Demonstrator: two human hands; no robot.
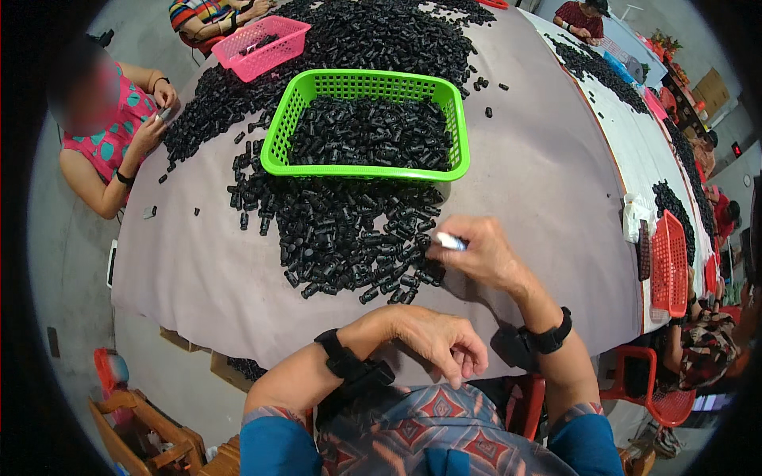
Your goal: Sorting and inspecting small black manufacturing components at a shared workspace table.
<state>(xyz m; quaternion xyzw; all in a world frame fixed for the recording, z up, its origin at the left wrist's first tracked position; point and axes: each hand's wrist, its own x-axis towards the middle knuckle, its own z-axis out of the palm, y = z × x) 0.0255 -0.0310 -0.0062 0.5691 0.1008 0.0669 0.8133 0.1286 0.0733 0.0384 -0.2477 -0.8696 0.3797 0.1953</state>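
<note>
My right hand [482, 252] is closed around a small white tool [451, 240] with a bluish part, slightly blurred. Its fingertips are at the right edge of a heap of small black cylindrical parts [341, 230]; whether they touch one I cannot make out. My left hand [439, 341] hangs at the table's near edge, its fingers curled and the thumb close to them. Anything inside that hand is hidden. Beyond the heap stands a bright green basket [365, 171], filled with more of the same black parts.
A larger black heap [373, 40] spreads across the far side of the grey-covered table [540, 174]. On it rests a pink basket [278, 47]. At the left a person [111, 135] handles a small piece. A red basket [671, 262] stands at the right, by a second table.
</note>
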